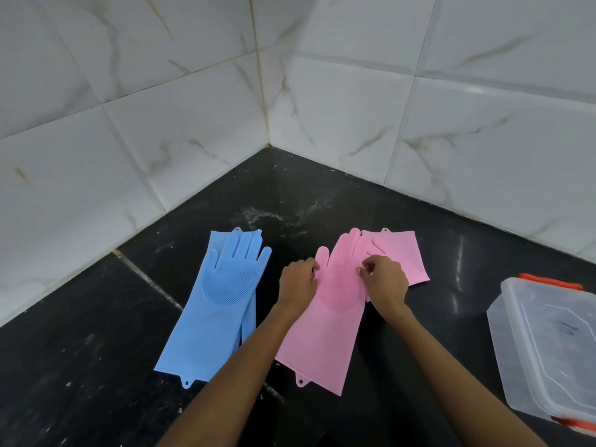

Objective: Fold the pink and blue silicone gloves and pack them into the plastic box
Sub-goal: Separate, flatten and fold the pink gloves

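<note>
Here the pink gloves [325,321] lie flat near the middle of the dark bench [96,366], one glove palm-up with its cuff toward the viewer and the second partly beneath it, its cuff pointing toward the wall. Both hands rest on this pair: the left hand [298,282] presses at the base of the thumb, and the right hand [385,280] has its fingers [364,269] curled and pinched narrowly at the glove's surface, apparently gathering material for a first fold. No crease is yet visible in the pink pair. Just to the left, apart from it, the blue gloves [216,308] lie stacked and unfolded, untouched by either hand. At the right edge of the bench, well apart from both pairs, stands the plastic box [548,343] with its translucent lid seated and orange clips [548,280] showing. By this evidence the task is at its beginning: both folds, opening the box, and packing all remain.
</note>
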A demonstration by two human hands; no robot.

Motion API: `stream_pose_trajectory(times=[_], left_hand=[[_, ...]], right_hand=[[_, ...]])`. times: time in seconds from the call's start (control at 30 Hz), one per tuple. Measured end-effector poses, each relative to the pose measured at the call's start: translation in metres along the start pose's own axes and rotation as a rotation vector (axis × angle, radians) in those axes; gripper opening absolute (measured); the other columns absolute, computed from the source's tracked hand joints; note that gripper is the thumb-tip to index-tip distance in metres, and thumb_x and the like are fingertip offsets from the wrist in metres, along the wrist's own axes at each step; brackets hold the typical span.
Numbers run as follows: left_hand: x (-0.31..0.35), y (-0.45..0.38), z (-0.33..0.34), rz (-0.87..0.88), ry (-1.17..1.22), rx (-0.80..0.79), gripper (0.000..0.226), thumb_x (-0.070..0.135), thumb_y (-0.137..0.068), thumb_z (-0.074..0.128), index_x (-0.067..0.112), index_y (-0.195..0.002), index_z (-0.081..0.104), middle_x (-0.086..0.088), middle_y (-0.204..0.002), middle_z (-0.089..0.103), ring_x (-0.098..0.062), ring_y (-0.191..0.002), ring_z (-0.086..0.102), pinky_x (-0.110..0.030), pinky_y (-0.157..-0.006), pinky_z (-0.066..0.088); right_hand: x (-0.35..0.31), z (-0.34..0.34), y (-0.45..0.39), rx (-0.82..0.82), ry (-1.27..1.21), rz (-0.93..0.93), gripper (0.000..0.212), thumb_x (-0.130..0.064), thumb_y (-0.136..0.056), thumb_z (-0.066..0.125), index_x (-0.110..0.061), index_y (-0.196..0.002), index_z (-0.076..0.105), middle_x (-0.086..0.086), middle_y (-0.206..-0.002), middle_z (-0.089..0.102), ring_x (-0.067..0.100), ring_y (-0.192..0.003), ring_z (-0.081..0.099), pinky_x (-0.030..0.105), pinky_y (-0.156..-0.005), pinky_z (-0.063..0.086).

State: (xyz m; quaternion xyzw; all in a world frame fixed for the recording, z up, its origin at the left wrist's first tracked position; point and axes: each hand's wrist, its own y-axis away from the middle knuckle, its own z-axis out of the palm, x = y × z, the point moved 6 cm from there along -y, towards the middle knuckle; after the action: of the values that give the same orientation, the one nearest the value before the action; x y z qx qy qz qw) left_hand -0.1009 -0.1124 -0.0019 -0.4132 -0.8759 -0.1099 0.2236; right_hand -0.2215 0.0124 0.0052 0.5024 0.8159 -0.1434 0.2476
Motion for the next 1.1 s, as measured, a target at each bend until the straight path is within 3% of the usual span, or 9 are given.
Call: stream_pose_trajectory(times=[0.13, 0.27, 0.37, 0.47, 0.6, 0.77, 0.9, 1.0, 1.1], left_hand=[[0.001, 0.006, 0.0, -0.053, -0.001, 0.077, 0.01, 0.012, -0.091, 0.056, 0.01, -0.1, 0.061, -0.007, -0.097, 0.069, -0.017, -0.084, 0.063, -0.031, -0.086, 0.05], [-0.011, 0.02, 0.009, -0.091, -0.077, 0.099, 0.018, 0.015, -0.091, 0.056, 0.015, -0.108, 0.061, -0.004, -0.099, 0.068, -0.015, -0.087, 0.061, -0.028, -0.086, 0.048], [-0.015, 0.027, 0.015, -0.053, -0.21, 0.141, 0.025, 0.022, -0.095, 0.051, 0.019, -0.118, 0.058, -0.003, -0.115, 0.059, -0.015, -0.101, 0.051, -0.026, -0.089, 0.043], [-0.01, 0.025, 0.018, 0.043, -0.222, 0.137, 0.032, 0.029, -0.096, 0.049, 0.023, -0.127, 0.054, -0.005, -0.139, 0.045, -0.02, -0.124, 0.041, -0.031, -0.103, 0.036], [0.019, 0.019, 0.045, 0.266, -0.146, -0.098, 0.061, 0.047, -0.094, 0.044, 0.02, -0.146, 0.028, -0.008, -0.158, 0.012, -0.026, -0.146, 0.011, -0.042, -0.118, 0.01], [0.027, 0.012, 0.082, 0.229, -0.142, -0.31, 0.097, 0.061, -0.088, 0.044, 0.012, -0.147, -0.015, -0.006, -0.157, -0.02, -0.02, -0.145, -0.016, -0.036, -0.115, -0.008], [0.025, 0.009, 0.09, 0.23, -0.164, -0.335, 0.108, 0.065, -0.082, 0.049, 0.012, -0.145, -0.022, -0.005, -0.155, -0.026, -0.021, -0.143, -0.021, -0.035, -0.112, -0.012], [0.026, 0.006, 0.09, 0.242, -0.157, -0.363, 0.11, 0.067, -0.081, 0.049, 0.013, -0.144, -0.023, -0.004, -0.155, -0.027, -0.02, -0.143, -0.022, -0.035, -0.111, -0.013], [0.026, 0.004, 0.091, 0.247, -0.161, -0.385, 0.111, 0.067, -0.081, 0.05, 0.013, -0.144, -0.024, -0.004, -0.154, -0.028, -0.019, -0.143, -0.023, -0.034, -0.111, -0.014]], right_hand=[[-0.03, -0.005, -0.007, 0.079, 0.087, -0.205, 0.018, -0.012, -0.092, 0.053, -0.008, -0.092, 0.07, 0.008, -0.09, 0.072, 0.024, -0.08, 0.064, 0.033, -0.067, 0.052], [-0.051, -0.004, 0.002, 0.155, 0.128, -0.458, 0.013, -0.014, -0.09, 0.059, -0.007, -0.095, 0.07, 0.009, -0.095, 0.07, 0.021, -0.081, 0.062, 0.029, -0.063, 0.05], [-0.022, 0.003, -0.005, 0.046, 0.15, -0.324, 0.018, -0.018, -0.091, 0.058, -0.013, -0.104, 0.07, 0.005, -0.104, 0.069, 0.02, -0.089, 0.064, 0.03, -0.073, 0.052], [0.01, -0.007, -0.01, 0.067, 0.117, -0.211, 0.02, -0.01, -0.09, 0.056, -0.013, -0.104, 0.07, 0.005, -0.105, 0.068, 0.023, -0.092, 0.061, 0.032, -0.07, 0.05], [0.033, -0.018, -0.022, 0.057, 0.191, -0.179, 0.028, -0.004, -0.09, 0.054, -0.014, -0.112, 0.068, 0.005, -0.115, 0.065, 0.025, -0.104, 0.056, 0.031, -0.069, 0.045], [0.035, -0.015, -0.035, -0.017, 0.249, -0.11, 0.022, -0.018, -0.092, 0.057, -0.009, -0.111, 0.064, 0.011, -0.1, 0.069, 0.028, -0.095, 0.059, 0.035, -0.069, 0.048], [0.034, -0.018, -0.043, -0.032, 0.251, -0.082, 0.018, -0.021, -0.091, 0.058, -0.006, -0.099, 0.064, 0.009, -0.099, 0.065, 0.026, -0.092, 0.059, 0.033, -0.066, 0.046], [0.034, -0.02, -0.044, -0.055, 0.265, -0.08, 0.022, -0.022, -0.091, 0.058, -0.006, -0.104, 0.063, 0.011, -0.109, 0.057, 0.026, -0.103, 0.053, 0.034, -0.071, 0.047], [0.035, -0.024, -0.046, -0.088, 0.262, -0.066, 0.022, -0.022, -0.091, 0.058, -0.007, -0.106, 0.063, 0.011, -0.106, 0.061, 0.026, -0.099, 0.057, 0.036, -0.076, 0.051]])
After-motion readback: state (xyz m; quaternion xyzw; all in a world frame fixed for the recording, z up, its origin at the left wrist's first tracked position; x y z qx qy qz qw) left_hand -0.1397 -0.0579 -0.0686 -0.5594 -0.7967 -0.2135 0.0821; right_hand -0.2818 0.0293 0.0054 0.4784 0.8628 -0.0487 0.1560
